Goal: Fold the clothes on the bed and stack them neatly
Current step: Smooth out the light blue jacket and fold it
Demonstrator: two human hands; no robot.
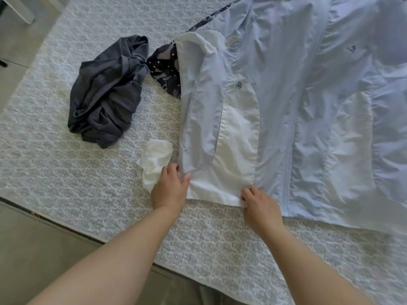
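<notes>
A pale blue zip jacket (308, 111) lies spread across the bed, front up, its left side folded inward so the white lining shows. My left hand (170, 188) pinches the cuff end of the folded sleeve at the jacket's lower left corner. At the white bottom hem, my right hand (259, 205) pinches the cloth with curled fingers. A crumpled dark grey garment (105, 95) sits to the left. A small crumpled white cloth (154, 161) lies beside my left hand. A dark patterned garment (165, 69) pokes out from under the jacket.
The bed's patterned grey-white quilt (66, 172) covers the whole surface; its near edge runs diagonally from the left to the bottom middle. The floor (33, 249) shows at the lower left and the upper left.
</notes>
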